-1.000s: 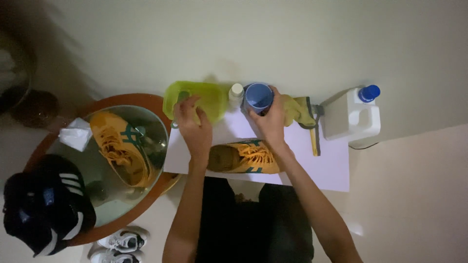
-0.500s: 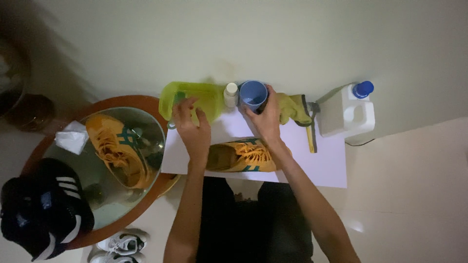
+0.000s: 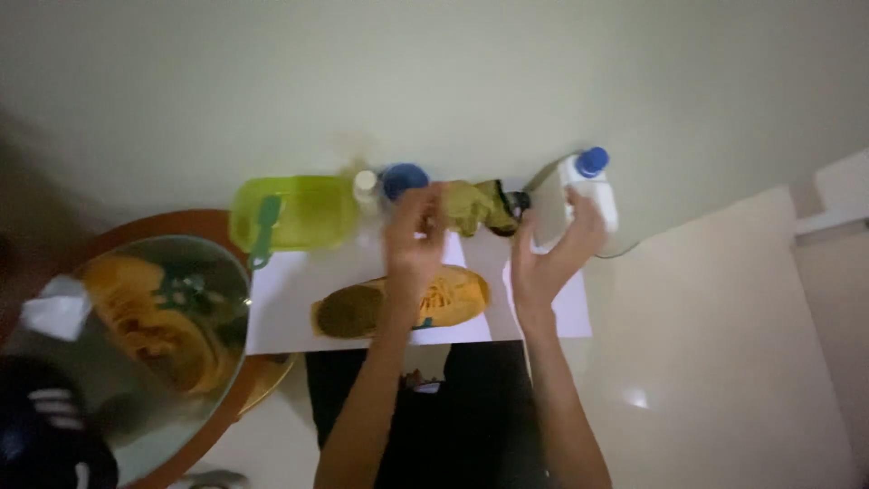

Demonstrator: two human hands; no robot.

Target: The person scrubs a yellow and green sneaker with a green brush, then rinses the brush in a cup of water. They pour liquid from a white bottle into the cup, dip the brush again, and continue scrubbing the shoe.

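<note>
Seen from above, the right hand (image 3: 554,254) wraps its fingers around a white plastic jug with a blue cap (image 3: 579,204) at the far right of a white sheet (image 3: 281,308). The left hand (image 3: 415,237) hovers, fingers loosely spread, over an orange sneaker (image 3: 453,294).
</note>
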